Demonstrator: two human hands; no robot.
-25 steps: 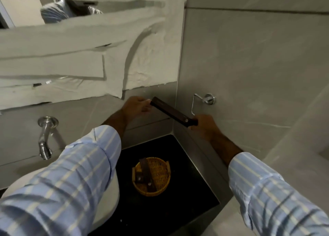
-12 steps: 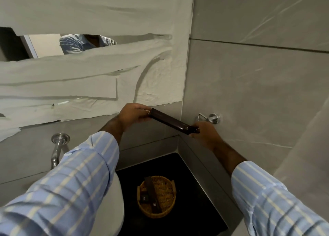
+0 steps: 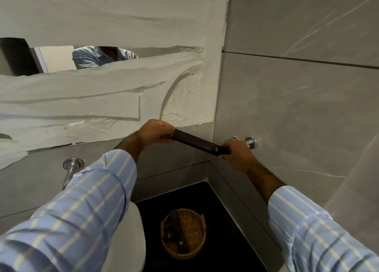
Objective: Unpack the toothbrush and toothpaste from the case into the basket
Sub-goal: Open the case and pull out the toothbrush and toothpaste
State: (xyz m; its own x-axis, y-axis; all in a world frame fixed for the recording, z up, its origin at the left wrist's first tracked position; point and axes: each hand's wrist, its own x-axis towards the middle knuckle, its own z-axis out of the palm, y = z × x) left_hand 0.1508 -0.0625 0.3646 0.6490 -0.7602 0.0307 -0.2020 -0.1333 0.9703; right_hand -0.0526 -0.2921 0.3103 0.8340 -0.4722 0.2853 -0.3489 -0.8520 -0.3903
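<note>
While a long, slim dark case is held raised at mid-frame, tilted down toward the right, its upper left end is pinched by the closed fingers of the left hand and its lower right end is gripped by the right hand, which is curled shut around it. A small pale emblem is seen near the right end of the case. Both forearms are covered by blue sleeves with pale stripes. Well below the case, at the bottom centre of the frame, a round woven basket is set on a black bench in the corner of grey tiled walls. Dark box-like items are seen lying inside the basket; whether they are toothbrush or toothpaste packs cannot be told. Just left of the basket, part of a white basin is visible, and a chrome tap is mounted on the wall at the left. A chrome wall holder is partly hidden behind the right hand. Across the upper left of the frame, a mirror is mostly covered by crumpled paper strips.
</note>
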